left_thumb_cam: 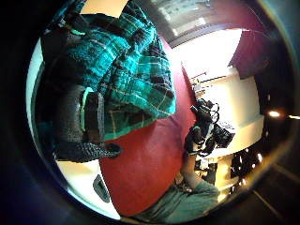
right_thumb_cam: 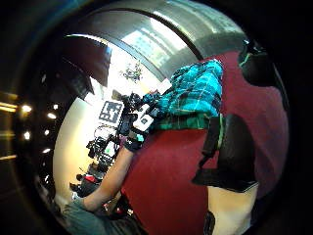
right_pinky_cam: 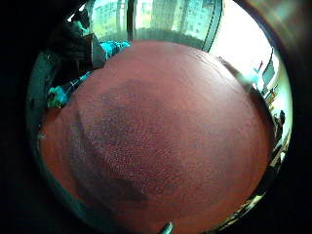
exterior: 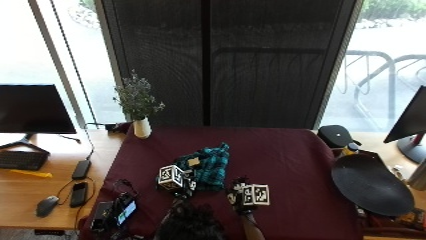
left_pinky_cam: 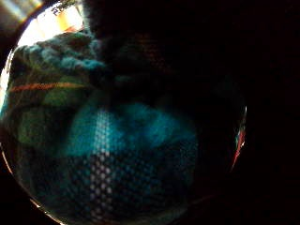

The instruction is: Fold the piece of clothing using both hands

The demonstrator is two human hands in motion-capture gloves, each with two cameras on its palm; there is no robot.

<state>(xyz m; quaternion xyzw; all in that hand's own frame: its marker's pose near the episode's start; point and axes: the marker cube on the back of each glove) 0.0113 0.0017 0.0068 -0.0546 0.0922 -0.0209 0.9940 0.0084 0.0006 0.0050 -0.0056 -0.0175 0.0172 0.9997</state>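
Note:
A teal plaid garment lies bunched on the dark red tablecloth, just past my hands. My left hand is at the garment's near left edge. In the left thumb side palm view its fingers curl over the plaid cloth, and the cloth fills the left little finger side palm view. My right hand hovers over bare tablecloth to the right of the garment and holds nothing. Its fingers hang loosely, apart from the cloth.
A white vase with flowers stands at the table's far left corner. A round black dish and a black case sit to the right. A small device lies at the near left corner. A desk with electronics adjoins the left.

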